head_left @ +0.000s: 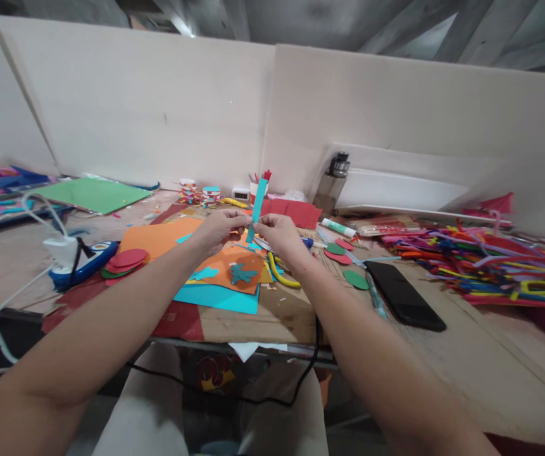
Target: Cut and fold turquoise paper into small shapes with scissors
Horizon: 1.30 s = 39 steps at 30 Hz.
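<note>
Pale partition walls (158,114) behind a cluttered table, cardboard (281,323) on top. Left hand (221,229) and right hand (276,232) pinch a blue paper strip (259,197) low down; it stands tilted slightly right, above orange sheets (151,239). Judged best: light fingertip pressure, edges aligned, no creasing. Farther right, green-and-white tube (338,227): print illegible. Left, blue power strip (92,261): markings unreadable.
</note>
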### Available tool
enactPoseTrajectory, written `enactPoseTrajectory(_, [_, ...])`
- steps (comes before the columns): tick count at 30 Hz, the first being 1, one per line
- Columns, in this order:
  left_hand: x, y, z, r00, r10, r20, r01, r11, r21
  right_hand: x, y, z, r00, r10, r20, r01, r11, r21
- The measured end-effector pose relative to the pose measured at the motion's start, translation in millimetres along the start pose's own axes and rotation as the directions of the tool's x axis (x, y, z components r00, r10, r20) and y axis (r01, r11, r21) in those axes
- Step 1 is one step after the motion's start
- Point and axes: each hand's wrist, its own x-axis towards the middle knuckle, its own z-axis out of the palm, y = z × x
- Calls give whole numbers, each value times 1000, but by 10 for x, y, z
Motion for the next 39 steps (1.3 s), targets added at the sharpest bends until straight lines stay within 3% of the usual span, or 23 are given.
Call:
enactPoseTrajectory(8, [3,16,19,994,15,-112,-16,1000,-10,11,1,3,997,10,-76,-8,1000,17])
enactPoseTrajectory(13, [14,-27,8,997,34,-69,-26,994,109,47,-15,-39,991,-11,-132,29,990,137])
enactPoseTrajectory(19, [1,-41,19,998,38,-55,-28,985,168,74,5,-73,975,-75,-209,96,991,90])
enactPoseTrajectory(27, [14,-58,34,999,31,-32,-26,987,161,67,-9,-63,970,-67,-234,84,994,66])
enactPoseTrajectory(39, [2,-34,38,999,-6,-42,10,996,93,45,-5,-22,985,-18,-169,38,993,113])
